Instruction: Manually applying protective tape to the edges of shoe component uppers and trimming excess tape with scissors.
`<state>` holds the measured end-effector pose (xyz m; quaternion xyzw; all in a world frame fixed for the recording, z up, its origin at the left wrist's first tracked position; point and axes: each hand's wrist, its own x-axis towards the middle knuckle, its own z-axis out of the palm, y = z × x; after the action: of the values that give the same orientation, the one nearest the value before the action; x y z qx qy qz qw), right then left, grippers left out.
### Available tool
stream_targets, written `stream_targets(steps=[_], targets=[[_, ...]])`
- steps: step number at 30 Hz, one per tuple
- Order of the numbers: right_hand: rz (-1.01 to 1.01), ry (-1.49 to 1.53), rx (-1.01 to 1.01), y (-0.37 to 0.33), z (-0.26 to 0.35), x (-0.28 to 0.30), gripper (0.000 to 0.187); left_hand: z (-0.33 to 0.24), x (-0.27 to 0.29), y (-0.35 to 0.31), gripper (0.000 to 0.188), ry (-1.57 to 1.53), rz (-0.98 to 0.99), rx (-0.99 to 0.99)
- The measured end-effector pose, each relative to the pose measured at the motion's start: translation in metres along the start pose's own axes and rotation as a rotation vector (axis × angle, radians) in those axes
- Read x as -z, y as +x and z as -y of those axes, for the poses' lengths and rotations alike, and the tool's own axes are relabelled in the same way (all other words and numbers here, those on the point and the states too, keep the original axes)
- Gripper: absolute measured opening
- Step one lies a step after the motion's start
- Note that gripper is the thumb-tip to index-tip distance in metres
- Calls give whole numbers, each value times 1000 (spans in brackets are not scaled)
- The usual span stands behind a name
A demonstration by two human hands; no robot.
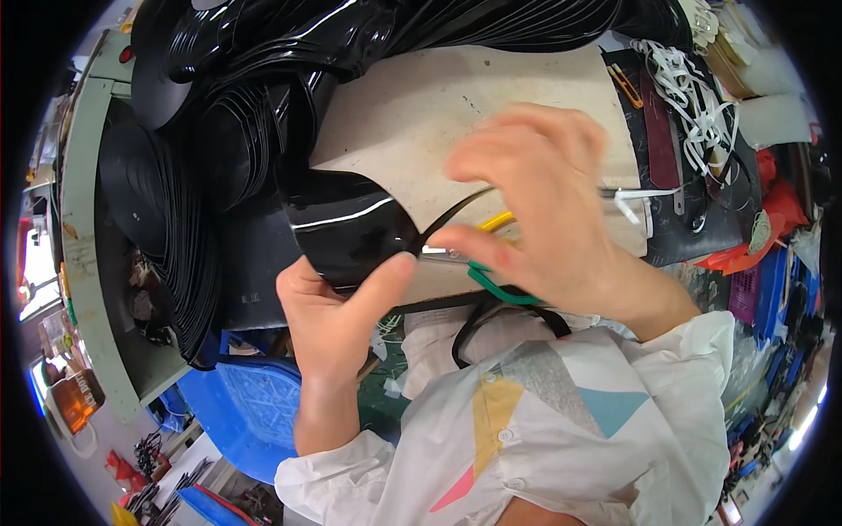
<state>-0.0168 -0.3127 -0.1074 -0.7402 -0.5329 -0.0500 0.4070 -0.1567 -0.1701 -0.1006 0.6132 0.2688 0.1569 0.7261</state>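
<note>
My left hand (338, 316) is closed on a glossy black sheet piece (351, 223) with a rounded upper edge, thumb on top near its right corner. Over the board to the right, my right hand (544, 193) has its thumb apart from its curved fingers, which are slightly blurred. Its thumb tip is close to that corner, whether touching I cannot tell. From there a narrow dark strip (456, 208) rises toward the right hand. Partly hidden below this hand is what looks like a pair of scissors, with a yellow part (497, 221) and a green handle (491, 282).
Stacked black glossy pieces (158, 202) hang at left, with more across the back. A pale board (395, 105) covers the worktop. White strips (693, 105) and an orange cutter (626, 86) lie at right. A blue basin (237, 403) stands below the left edge.
</note>
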Motion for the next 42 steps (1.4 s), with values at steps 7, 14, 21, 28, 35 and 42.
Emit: stream_targets(steps=[7,14,21,28,35,42], targets=[[441,-417,-92,-86,-1,-7,23,11,4,5,28,-229,-36,122],[353,-115,-424,-97,-21,36,44,3,-16,0,33,-554,-118,67],[426,490,-565,-88,-8,41,57,9,-44,1,32,-649,-39,79],[235,344,-387,-90,-3,21,62,29,-35,-2,37,-533,-19,-17],[181,273,-355,-87,-4,18,59,31,-39,-2,36,-550,-9,-26],[202,201,-310,-83,-3,14,57,20,-39,-8,28,-630,-36,-39]])
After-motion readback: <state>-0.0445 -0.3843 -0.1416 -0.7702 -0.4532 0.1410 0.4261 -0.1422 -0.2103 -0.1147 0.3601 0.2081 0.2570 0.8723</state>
